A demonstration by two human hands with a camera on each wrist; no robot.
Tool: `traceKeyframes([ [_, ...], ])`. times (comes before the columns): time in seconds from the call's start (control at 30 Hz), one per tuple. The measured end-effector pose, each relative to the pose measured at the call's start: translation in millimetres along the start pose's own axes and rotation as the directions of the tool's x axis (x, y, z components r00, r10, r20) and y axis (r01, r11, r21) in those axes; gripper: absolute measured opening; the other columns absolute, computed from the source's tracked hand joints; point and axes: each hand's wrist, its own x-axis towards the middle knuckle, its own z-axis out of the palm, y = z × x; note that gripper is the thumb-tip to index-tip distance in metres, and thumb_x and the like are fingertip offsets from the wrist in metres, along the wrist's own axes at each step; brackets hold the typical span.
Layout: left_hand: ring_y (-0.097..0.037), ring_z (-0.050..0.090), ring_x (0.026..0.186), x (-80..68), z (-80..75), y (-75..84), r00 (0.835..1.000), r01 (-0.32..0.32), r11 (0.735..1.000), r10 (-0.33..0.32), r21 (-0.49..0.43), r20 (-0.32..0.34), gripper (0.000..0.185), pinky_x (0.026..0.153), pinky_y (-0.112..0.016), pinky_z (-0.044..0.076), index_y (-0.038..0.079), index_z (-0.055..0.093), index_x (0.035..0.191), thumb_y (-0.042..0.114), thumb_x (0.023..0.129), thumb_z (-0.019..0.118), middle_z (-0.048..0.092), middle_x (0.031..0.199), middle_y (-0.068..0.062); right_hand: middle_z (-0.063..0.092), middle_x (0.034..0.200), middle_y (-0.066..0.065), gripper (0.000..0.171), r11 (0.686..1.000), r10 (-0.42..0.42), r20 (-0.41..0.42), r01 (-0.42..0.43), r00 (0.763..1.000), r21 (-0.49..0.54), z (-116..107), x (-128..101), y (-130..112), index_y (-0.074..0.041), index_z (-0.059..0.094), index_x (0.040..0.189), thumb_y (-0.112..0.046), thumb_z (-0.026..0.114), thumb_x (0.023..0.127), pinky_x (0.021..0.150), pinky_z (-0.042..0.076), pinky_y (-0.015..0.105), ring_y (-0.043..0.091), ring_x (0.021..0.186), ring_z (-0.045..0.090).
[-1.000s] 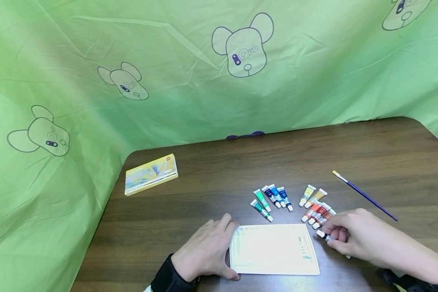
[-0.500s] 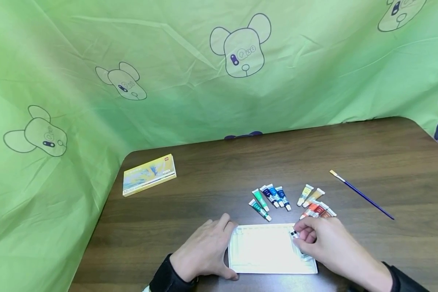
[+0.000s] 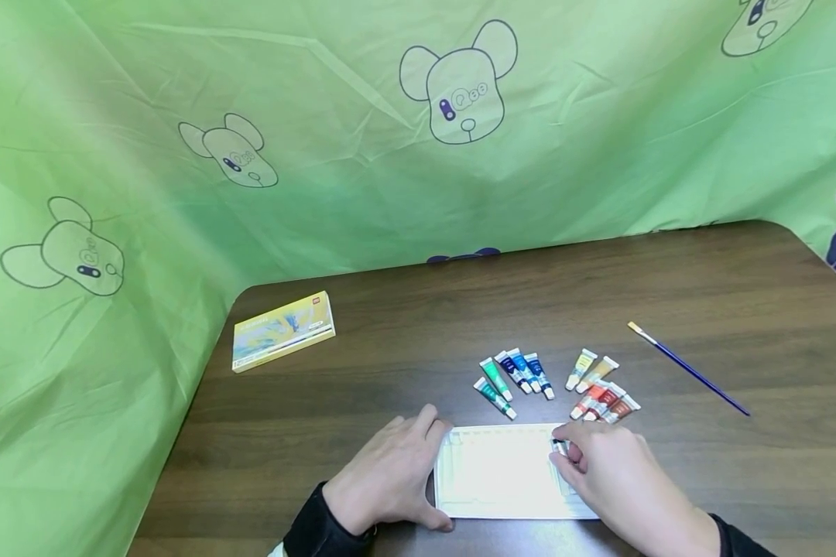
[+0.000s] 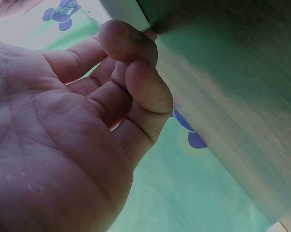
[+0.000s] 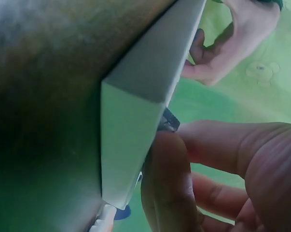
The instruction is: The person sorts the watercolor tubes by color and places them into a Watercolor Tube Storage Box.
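Note:
A white tray (image 3: 501, 472) lies at the near edge of the dark wooden table (image 3: 418, 333). My left hand (image 3: 437, 473) holds the tray's left side, thumb at its near corner and fingers curled at its far corner. In the left wrist view, the left hand (image 4: 131, 72) has a fingertip against the tray corner (image 4: 123, 12). My right hand (image 3: 564, 452) is over the tray's right part and pinches a small paint tube (image 3: 560, 446) with a dark cap. In the right wrist view, the right hand (image 5: 184, 154) holds the tube (image 5: 168, 121) beside the tray's edge (image 5: 135, 130).
Beyond the tray lie green paint tubes (image 3: 496, 379), blue ones (image 3: 525, 371), yellow ones (image 3: 582, 369) and red-orange ones (image 3: 602, 402). A blue-handled brush (image 3: 690, 370) lies to the right. A yellow box (image 3: 282, 330) sits at the far left corner. Green printed cloth (image 3: 320, 155) hangs behind.
My right hand picked the tube up from the table right of the tray and carried it left, over the tray's right part. The left hand stayed on the tray.

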Motion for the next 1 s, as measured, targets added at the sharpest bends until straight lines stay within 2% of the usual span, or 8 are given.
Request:
traceKeyframes([
  [0.2, -0.007, 0.046, 0.083, -0.3, 3.5, 0.0, 0.999, -0.016, 0.999, 0.018, 0.037, -0.048, 0.096, 0.079, -0.021, 0.042, 0.015, 0.057, 0.136, 0.067, 0.063, 0.094, 0.052, 0.108, 0.006, 0.070, 0.079, -0.003, 0.022, 0.990, -0.097, 0.041, 0.101, 0.994, -0.094, 4, -1, 5, -0.009, 0.080, 0.106, -0.024, 0.083, 0.090, 0.065, 0.058, 0.033, 0.009, 0.070, 0.059],
  [0.43, -0.007, 0.045, 0.081, -1.0, 4.5, 0.0, 0.998, -0.018, 0.999, 0.020, 0.045, -0.060, 0.096, 0.078, -0.021, 0.041, 0.015, 0.057, 0.135, 0.067, 0.062, 0.094, 0.051, 0.107, 0.006, 0.073, 0.102, 0.006, 0.036, 0.968, -0.195, 0.120, 0.211, 0.973, -0.138, 4, -2, 17, -0.005, 0.076, 0.119, -0.022, 0.084, 0.088, 0.077, 0.062, 0.045, 0.019, 0.089, 0.071],
  [0.63, -0.007, 0.044, 0.081, -1.3, 4.3, 0.4, 0.998, -0.016, 0.999, 0.018, 0.045, -0.064, 0.097, 0.077, -0.020, 0.040, 0.015, 0.057, 0.135, 0.066, 0.062, 0.095, 0.050, 0.107, 0.006, 0.076, 0.109, 0.010, 0.041, 0.968, -0.201, 0.181, 0.224, 0.963, -0.117, 0, -1, 19, -0.002, 0.074, 0.123, -0.021, 0.084, 0.088, 0.084, 0.061, 0.049, 0.025, 0.096, 0.073],
  [0.8, -0.007, 0.044, 0.081, -0.7, 4.3, 0.0, 0.998, -0.014, 0.999, 0.016, 0.035, -0.056, 0.096, 0.077, -0.020, 0.040, 0.015, 0.057, 0.135, 0.066, 0.062, 0.094, 0.050, 0.107, 0.006, 0.075, 0.114, 0.014, 0.046, 0.977, -0.172, 0.241, 0.197, 0.955, -0.085, -2, 0, 23, -0.003, 0.073, 0.129, -0.022, 0.083, 0.088, 0.089, 0.060, 0.053, 0.030, 0.102, 0.073],
  [0.87, -0.007, 0.045, 0.082, -0.5, 4.3, -0.2, 0.998, -0.015, 0.999, 0.017, 0.030, -0.054, 0.096, 0.078, -0.021, 0.041, 0.015, 0.057, 0.135, 0.066, 0.063, 0.094, 0.051, 0.107, 0.007, 0.074, 0.115, 0.012, 0.047, 0.981, -0.146, 0.277, 0.175, 0.950, -0.084, -3, 2, 24, -0.004, 0.072, 0.131, -0.023, 0.083, 0.089, 0.090, 0.060, 0.052, 0.027, 0.100, 0.071],
  [1.0, -0.007, 0.045, 0.083, -0.5, 4.3, -0.6, 0.998, -0.015, 1.000, 0.016, 0.025, -0.054, 0.094, 0.078, -0.021, 0.041, 0.015, 0.057, 0.134, 0.065, 0.063, 0.095, 0.051, 0.107, 0.007, 0.073, 0.110, 0.008, 0.045, 0.978, -0.152, 0.276, 0.185, 0.949, -0.100, -1, 3, 25, -0.004, 0.073, 0.128, -0.024, 0.083, 0.089, 0.085, 0.061, 0.046, 0.020, 0.092, 0.069],
])
